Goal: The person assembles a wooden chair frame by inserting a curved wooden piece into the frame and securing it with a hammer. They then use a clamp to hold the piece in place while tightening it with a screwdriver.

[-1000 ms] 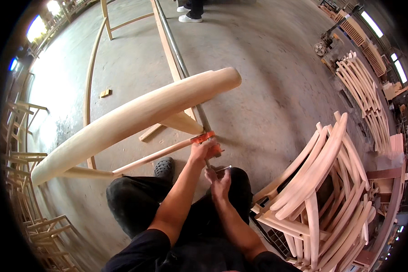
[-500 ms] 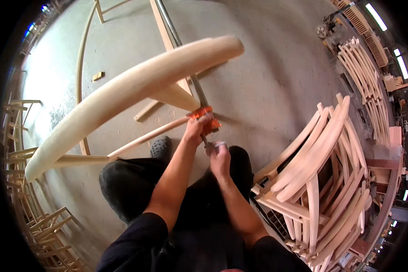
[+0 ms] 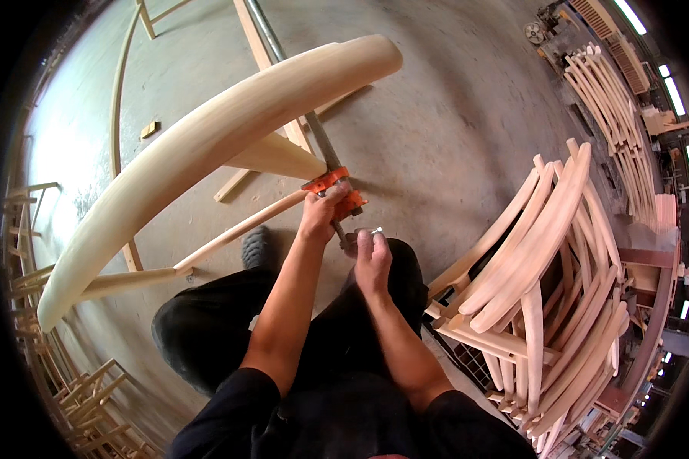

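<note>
A bar clamp with an orange jaw [image 3: 351, 203] and a long grey metal bar [image 3: 321, 138] presses against the near corner of a pale wooden frame. My left hand [image 3: 318, 216] is wrapped round the clamp at its orange jaw. Just below, my right hand [image 3: 372, 264] pinches the small metal crank handle at the end of the clamp's screw. A thick curved wooden rail [image 3: 230, 134] rises above the frame, nearest to me. One tapered leg [image 3: 279, 155] and a thin round stretcher [image 3: 241, 231] meet beside the jaw.
Curved wooden parts [image 3: 532, 237] are piled on a rack at my right, with another stack [image 3: 616, 126] farther back. Several wooden frames [image 3: 92, 405] stand along the left. A small wood block [image 3: 150, 130] lies on the concrete floor [image 3: 452, 115]. My knees flank the clamp.
My right hand has shifted its hold on the crank handle, which has turned. The left hand stays on the clamp. The whole view has moved slightly.
</note>
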{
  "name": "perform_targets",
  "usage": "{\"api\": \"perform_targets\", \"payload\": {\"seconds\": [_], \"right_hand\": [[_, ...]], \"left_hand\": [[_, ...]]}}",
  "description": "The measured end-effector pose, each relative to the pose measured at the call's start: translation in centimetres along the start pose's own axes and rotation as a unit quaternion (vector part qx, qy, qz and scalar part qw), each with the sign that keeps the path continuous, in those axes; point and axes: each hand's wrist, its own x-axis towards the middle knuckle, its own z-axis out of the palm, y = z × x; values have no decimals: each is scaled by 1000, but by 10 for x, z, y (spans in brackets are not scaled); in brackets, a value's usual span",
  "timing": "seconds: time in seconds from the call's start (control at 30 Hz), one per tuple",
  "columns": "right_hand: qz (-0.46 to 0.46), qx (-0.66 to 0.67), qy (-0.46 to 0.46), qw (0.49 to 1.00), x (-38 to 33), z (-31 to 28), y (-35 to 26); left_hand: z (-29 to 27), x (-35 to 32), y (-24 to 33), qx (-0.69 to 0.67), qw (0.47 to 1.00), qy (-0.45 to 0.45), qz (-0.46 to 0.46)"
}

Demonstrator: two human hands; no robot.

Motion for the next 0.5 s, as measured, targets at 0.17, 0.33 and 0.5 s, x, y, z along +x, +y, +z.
{"api": "perform_targets", "payload": {"seconds": [0.17,0.33,0.5], "right_hand": [[71,40,10,997,0,2,-11],[142,114,72,981,-1,15,22],[240,238,103,936,-7,21,2]], "left_hand": [[1,1,6,-6,1000,-20,-11],[-1,2,1,-8,1000,-27,-6],[0,0,2,-5,1000,-25,-12]]}}
